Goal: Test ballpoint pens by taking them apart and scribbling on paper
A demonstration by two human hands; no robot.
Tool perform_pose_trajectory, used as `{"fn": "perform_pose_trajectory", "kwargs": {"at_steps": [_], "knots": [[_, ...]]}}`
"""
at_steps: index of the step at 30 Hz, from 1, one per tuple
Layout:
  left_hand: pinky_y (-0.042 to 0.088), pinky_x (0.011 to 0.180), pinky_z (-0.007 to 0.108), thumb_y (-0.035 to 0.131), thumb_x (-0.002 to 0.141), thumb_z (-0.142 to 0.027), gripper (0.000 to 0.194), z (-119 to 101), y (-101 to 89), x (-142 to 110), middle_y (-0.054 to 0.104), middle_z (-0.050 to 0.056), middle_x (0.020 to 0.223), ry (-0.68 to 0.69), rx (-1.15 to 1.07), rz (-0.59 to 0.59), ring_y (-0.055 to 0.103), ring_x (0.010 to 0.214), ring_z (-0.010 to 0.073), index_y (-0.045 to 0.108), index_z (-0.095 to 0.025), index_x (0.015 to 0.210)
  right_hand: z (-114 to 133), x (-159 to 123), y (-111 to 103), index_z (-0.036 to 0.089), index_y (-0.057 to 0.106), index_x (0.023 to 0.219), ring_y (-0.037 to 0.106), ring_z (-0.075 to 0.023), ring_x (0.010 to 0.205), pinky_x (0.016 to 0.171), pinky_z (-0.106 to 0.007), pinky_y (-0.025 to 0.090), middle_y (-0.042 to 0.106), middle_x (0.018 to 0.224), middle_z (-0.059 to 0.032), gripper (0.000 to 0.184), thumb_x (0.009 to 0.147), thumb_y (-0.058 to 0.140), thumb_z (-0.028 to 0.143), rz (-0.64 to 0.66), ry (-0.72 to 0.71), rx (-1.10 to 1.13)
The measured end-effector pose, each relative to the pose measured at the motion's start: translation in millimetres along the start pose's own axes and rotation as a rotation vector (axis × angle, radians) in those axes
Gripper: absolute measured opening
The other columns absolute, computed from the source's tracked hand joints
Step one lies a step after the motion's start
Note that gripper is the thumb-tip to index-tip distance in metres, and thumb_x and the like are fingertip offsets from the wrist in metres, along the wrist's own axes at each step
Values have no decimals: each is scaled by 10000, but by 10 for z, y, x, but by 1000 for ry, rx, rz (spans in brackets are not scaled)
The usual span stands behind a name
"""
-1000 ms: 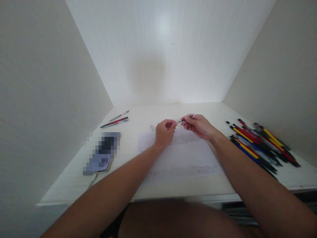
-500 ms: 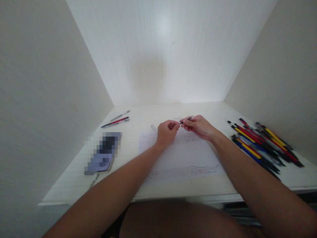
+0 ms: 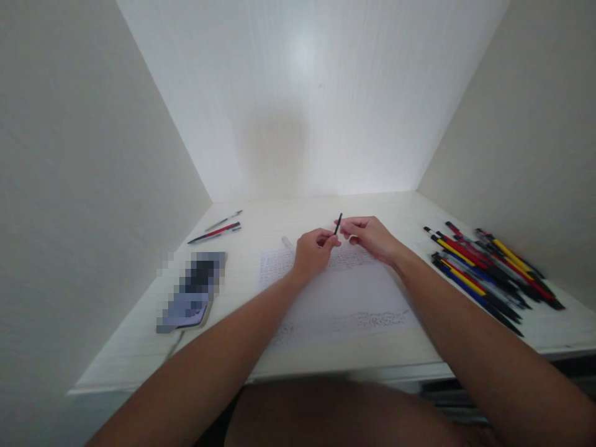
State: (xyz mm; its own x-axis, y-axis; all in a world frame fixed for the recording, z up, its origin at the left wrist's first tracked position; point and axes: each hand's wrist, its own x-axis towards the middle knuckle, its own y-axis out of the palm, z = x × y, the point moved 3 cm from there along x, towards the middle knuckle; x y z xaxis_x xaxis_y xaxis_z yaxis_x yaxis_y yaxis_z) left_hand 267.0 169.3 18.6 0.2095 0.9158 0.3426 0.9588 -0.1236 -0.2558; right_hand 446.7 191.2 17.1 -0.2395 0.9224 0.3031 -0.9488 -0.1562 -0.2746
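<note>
Between the finger and thumb of my left hand (image 3: pixel 314 251) is the lower end of a slim black pen part (image 3: pixel 338 223), tilted nearly upright. It is too small to tell which part of a pen it is. My right hand (image 3: pixel 370 237) is just to its right, fingers apart, with a fingertip close behind the black piece; whether it touches is unclear. Under both hands lies a sheet of paper (image 3: pixel 344 288) covered with handwriting along its top and bottom. A clear tube-like piece (image 3: pixel 287 242) lies beside my left hand, partly hidden by it.
On the right lies a heap of pens (image 3: pixel 484 267) in black, red, yellow and blue. At the back left are a red and black pen (image 3: pixel 216 232) and a clear pen (image 3: pixel 224 220). A phone (image 3: pixel 198 288), partly blurred, rests on the left with a cable. Walls enclose the white desk (image 3: pixel 261 214).
The black piece has gone from lying sideways in my right fingers to nearly upright in my left pinch. My right fingers have spread and let it go.
</note>
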Motion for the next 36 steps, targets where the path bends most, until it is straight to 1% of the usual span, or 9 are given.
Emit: {"fn": "perform_pose_trajectory", "kwargs": {"at_steps": [3, 6, 9, 12, 15, 20, 24, 29, 36], "knots": [[497, 655, 269, 635, 908, -165, 68, 16, -25, 23, 744, 66, 828, -74, -93, -105, 645, 658, 128, 676, -140, 860, -48, 54, -16, 177, 730, 1137, 627, -252, 957, 781, -357, 535, 669, 1112, -97, 206, 994, 663, 309, -181, -99, -329], [494, 643, 263, 634, 908, -161, 40, 26, -38, 35, 737, 66, 819, -98, -164, -171, 628, 638, 121, 643, -135, 880, -85, 89, 84, 181, 672, 1283, 517, -299, 1230, 1046, -466, 439, 555, 1371, -101, 301, 987, 714, 211, -111, -164, -762], [484, 631, 260, 640, 901, -169, 37, 33, -45, 35, 735, 61, 829, -97, -205, -206, 624, 649, 124, 617, -142, 889, -108, 104, 190, 201, 628, 1348, 441, -321, 1312, 1071, -511, 401, 477, 1461, -86, 308, 1048, 684, 245, -13, -140, -988], [474, 620, 260, 645, 891, -162, 48, 27, -49, 25, 738, 64, 842, -107, -223, -223, 622, 662, 129, 602, -146, 880, -86, 112, 237, 198, 673, 1241, 529, -309, 1203, 1015, -474, 420, 582, 1342, -78, 183, 1059, 658, 189, 10, -123, -1072], [480, 630, 272, 658, 881, -149, 50, -3, -55, 17, 738, 74, 841, -116, -228, -238, 636, 684, 141, 610, -141, 866, -59, 121, 222, 187, 695, 1124, 572, -292, 1100, 980, -431, 409, 657, 1178, -60, 153, 1003, 693, 93, -38, -112, -1078], [517, 745, 303, 691, 852, -108, 112, -56, -65, 18, 738, 81, 853, -135, -259, -258, 685, 781, 166, 589, -151, 836, -102, 145, 190, 154, 673, 1213, 588, -295, 1043, 926, -413, 423, 662, 1124, -95, 261, 984, 660, 29, -102, -64, -1070], [534, 816, 331, 673, 869, -112, 123, -37, -88, 30, 742, 74, 883, -120, -297, -308, 695, 823, 169, 564, -166, 887, -84, 145, 188, 138, 709, 1155, 614, -280, 984, 920, -403, 460, 683, 1064, -89, 286, 944, 626, -36, -149, -116, -939], [544, 843, 347, 646, 897, -142, 117, 42, -148, 80, 742, 83, 938, -64, -349, -380, 701, 864, 169, 542, -173, 941, 28, 111, 250, 157, 729, 1087, 649, -213, 859, 830, -325, 539, 691, 1056, -62, 279, 883, 660, -21, -79, -224, -569], [550, 866, 351, 650, 916, -201, 119, 59, -185, 111, 735, 90, 963, -28, -410, -409, 702, 892, 168, 543, -174, 960, 109, 78, 338, 172, 735, 1028, 652, -205, 829, 780, -314, 546, 699, 1010, -39, 260, 872, 646, -16, -15, -233, -442]]}}
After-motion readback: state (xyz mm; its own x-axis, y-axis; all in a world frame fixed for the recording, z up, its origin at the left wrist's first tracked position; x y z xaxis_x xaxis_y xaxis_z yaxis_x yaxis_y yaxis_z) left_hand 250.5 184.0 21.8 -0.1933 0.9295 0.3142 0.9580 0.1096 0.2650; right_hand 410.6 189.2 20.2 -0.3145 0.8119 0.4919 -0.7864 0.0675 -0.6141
